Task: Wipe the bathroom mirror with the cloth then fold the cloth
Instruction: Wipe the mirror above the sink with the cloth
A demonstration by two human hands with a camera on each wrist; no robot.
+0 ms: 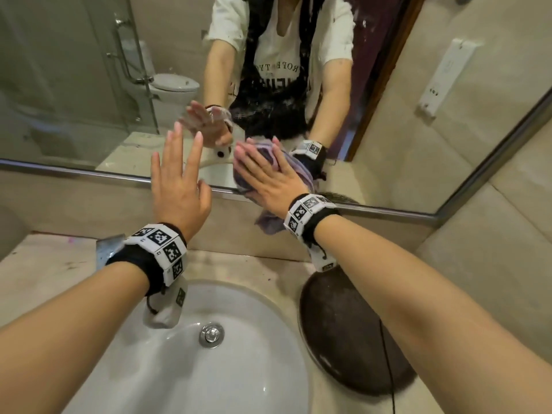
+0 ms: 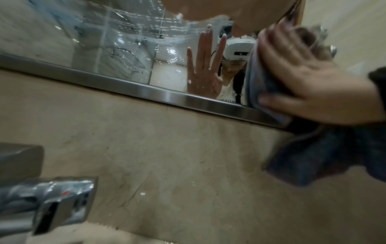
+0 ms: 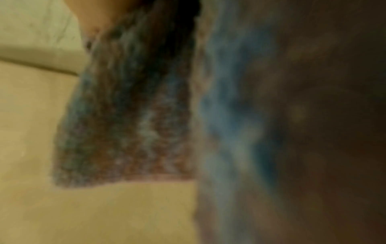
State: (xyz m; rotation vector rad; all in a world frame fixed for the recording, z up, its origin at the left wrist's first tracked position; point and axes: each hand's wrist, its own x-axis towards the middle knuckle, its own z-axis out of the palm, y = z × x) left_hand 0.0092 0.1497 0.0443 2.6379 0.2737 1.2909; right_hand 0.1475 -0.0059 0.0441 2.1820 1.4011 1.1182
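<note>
The mirror (image 1: 89,85) hangs above the counter, with wet streaks on the glass (image 2: 125,33). My right hand (image 1: 263,177) lies flat with spread fingers on a purple-grey cloth (image 1: 268,224) and presses it against the glass at the mirror's lower steel frame (image 1: 74,171). A loose end of the cloth (image 2: 313,156) hangs below the frame over the wall tile. The right wrist view shows only the blurred cloth (image 3: 125,115). My left hand (image 1: 176,168) is held up, open, left of the cloth and close to the glass. Whether it touches the glass I cannot tell.
Below my arms is a white sink (image 1: 134,377) with a chrome drain (image 1: 211,334). A chrome faucet (image 2: 52,206) stands behind it under my left wrist. A dark brown round object (image 1: 343,339) with a black cable lies on the counter (image 1: 44,264) at the right. A tiled side wall (image 1: 493,264) closes the right.
</note>
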